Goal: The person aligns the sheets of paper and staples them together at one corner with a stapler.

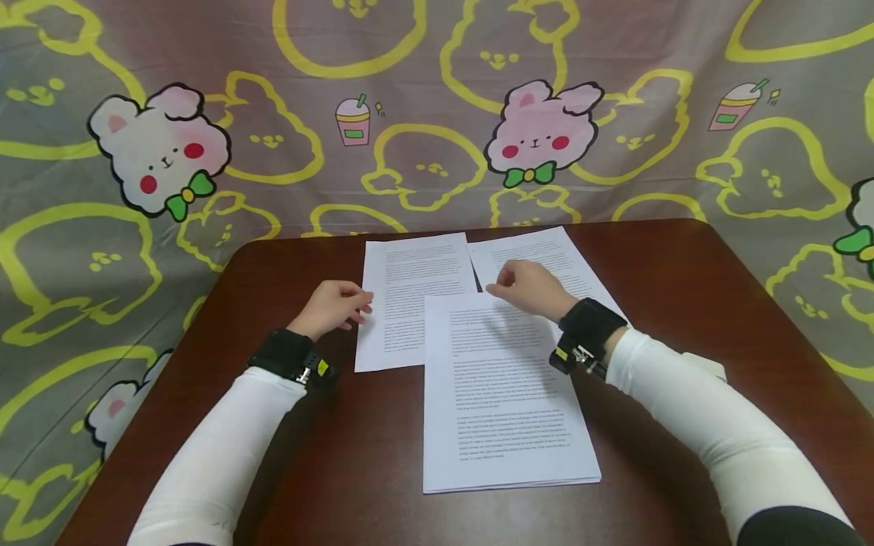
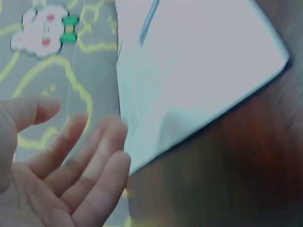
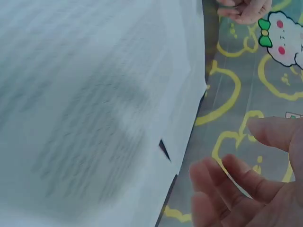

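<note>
Backdrop cloth [image 1: 423, 98]: hangs behind the surface, printed with yellow outlines, white rabbits with green bows and pink cups.
Surface [image 1: 328, 447]: dark reddish-brown, carrying the papers.
Front paper stack [image 1: 508, 394]: several printed sheets, nearest the person, overlapping the lower parts of the 2 rear pages.
Left rear page [image 1: 410, 303]: printed text, tucked partly under the stack's far left corner.
Right rear page [image 1: 546, 254]: tilted, beside the left rear page, with a narrow dark gap between the 2.
Right hand [image 1: 532, 288]: above the right rear page and the stack's far edge, fingers loosely bent, thumb apart, holding nothing.
Left hand [image 1: 331, 307]: at the left rear page's left edge, fingers relaxed and spread, nothing held; contact unclear.
White object [image 1: 705, 367]: partly hidden behind the right forearm, too covered to identify.
</note>
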The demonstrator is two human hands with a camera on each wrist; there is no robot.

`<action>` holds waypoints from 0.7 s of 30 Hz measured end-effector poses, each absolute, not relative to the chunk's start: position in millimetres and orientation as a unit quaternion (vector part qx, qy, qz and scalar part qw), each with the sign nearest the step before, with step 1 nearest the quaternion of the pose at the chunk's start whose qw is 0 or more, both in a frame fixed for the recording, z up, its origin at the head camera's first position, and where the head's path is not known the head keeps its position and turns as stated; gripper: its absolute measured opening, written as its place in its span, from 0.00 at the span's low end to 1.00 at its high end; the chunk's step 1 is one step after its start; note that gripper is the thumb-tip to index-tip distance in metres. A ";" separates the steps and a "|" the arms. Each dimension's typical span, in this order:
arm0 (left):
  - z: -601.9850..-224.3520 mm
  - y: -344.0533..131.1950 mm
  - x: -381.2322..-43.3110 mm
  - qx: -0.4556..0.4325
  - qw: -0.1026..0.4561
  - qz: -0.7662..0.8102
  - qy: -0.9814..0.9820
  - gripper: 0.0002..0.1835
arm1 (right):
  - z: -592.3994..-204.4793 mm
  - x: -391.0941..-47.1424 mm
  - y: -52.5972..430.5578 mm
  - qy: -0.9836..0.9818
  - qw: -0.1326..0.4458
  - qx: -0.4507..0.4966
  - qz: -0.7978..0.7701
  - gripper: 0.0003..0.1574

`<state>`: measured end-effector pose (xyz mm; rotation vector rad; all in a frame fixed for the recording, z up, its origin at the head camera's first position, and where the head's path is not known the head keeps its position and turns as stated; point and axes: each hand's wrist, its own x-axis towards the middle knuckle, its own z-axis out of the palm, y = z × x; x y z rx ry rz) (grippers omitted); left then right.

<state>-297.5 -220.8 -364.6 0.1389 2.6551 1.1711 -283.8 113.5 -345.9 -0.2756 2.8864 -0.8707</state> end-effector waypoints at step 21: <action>-373.6 -249.8 -330.4 -0.135 0.207 0.676 0.694 0.38 | -372.1 -339.0 77.8 0.855 0.148 0.058 -0.494 0.31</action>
